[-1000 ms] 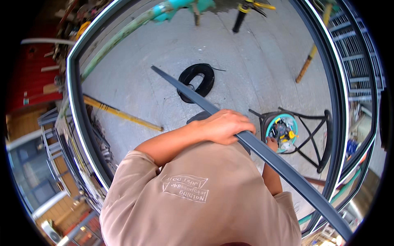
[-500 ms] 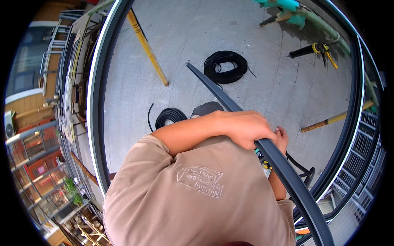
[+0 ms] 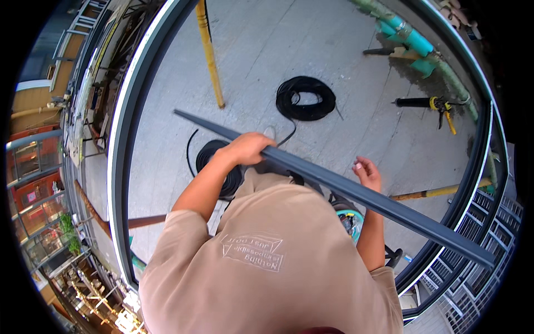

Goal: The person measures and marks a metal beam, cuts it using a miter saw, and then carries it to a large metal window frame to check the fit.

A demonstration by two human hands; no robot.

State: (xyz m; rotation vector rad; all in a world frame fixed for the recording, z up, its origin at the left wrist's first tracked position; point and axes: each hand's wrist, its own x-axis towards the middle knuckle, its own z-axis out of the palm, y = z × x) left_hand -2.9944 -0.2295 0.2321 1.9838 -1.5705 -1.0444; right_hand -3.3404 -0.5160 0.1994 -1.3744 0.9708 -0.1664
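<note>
A long dark grey metal profile point(image 3: 328, 173) slants across in front of my chest, its far end at the upper left and its near end at the lower right. My left hand point(image 3: 251, 148) is closed around its upper-left part. Beyond the bar and apart from it is my right hand point(image 3: 369, 174), with its fingers curled in toward the thumb; anything small between the tips is too small to make out. My right forearm passes beneath the bar. A coil of black strip point(image 3: 227, 181) lies on the floor by my left forearm.
A large dark frame point(image 3: 123, 150) surrounds the grey floor. Farther off lie another black coil point(image 3: 305, 113) and a caulking gun point(image 3: 425, 103). Yellow poles point(image 3: 212, 67) stand at left and right. A teal bucket point(image 3: 359, 234) with small items sits below the bar, partly hidden.
The bar has swung to lie more crosswise, its far end going left and its near end up to the right. My left hand moved left with it; my right hand has come out beyond it.
</note>
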